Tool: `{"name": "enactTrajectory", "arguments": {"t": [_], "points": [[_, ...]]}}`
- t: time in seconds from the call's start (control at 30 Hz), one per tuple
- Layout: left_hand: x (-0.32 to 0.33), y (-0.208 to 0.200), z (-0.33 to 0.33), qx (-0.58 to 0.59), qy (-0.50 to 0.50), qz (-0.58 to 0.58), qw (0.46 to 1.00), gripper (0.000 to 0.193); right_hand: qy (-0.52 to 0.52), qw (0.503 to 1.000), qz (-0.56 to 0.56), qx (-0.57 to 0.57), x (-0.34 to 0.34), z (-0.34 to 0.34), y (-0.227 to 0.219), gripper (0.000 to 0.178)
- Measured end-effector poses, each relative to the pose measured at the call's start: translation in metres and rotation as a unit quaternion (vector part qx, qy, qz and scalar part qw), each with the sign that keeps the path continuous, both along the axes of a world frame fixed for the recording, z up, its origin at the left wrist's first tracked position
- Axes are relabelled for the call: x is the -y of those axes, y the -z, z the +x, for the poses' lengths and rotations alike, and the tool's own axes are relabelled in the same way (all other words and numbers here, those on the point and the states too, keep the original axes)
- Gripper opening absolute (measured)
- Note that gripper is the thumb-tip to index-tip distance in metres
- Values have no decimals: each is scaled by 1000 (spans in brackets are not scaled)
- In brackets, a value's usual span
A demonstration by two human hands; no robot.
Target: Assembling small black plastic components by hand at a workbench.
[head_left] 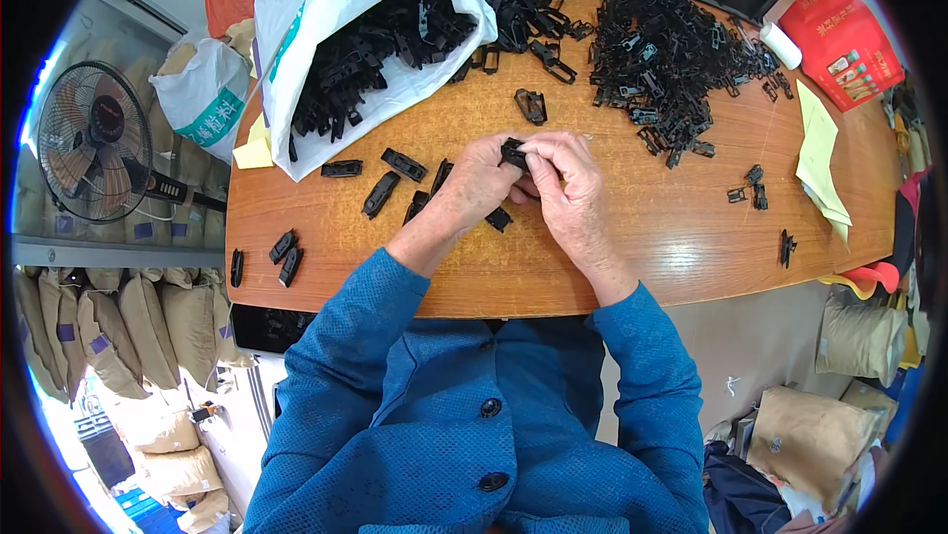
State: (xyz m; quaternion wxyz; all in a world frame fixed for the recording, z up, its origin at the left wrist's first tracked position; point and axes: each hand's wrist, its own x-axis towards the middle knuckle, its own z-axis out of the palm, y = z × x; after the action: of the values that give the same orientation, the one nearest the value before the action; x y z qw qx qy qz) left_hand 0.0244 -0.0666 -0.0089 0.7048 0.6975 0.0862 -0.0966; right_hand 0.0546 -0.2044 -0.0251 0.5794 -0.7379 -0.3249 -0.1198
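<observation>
Over the middle of the wooden table, my left hand [470, 185] is closed round a small black plastic part [513, 152]. The fingertips of my right hand [569, 189] pinch the same part from the other side, and the fingers hide most of it. Just beyond my hands lies a black open-framed plastic piece [530, 107]. Several longer black parts lie to the left of and under my left hand, among them one black part [380, 194] set at a slant.
A white sack [341, 144] spills black parts at the back left. A large heap of small black pieces [652, 60] covers the back right. Yellow paper [818, 154] and a red box [844, 40] lie on the right. A fan [99, 119] stands left of the table [671, 238].
</observation>
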Motion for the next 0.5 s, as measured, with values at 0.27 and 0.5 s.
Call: {"name": "enactTrajectory", "arguments": {"t": [0.27,0.5], "points": [[-9,-6,1,-25,0,-102,994,41,38,959,-176,219,0,7,-13,29],[-53,-11,18,164,2,272,948,32,11,991,-110,72,7,21,-6,28]]}}
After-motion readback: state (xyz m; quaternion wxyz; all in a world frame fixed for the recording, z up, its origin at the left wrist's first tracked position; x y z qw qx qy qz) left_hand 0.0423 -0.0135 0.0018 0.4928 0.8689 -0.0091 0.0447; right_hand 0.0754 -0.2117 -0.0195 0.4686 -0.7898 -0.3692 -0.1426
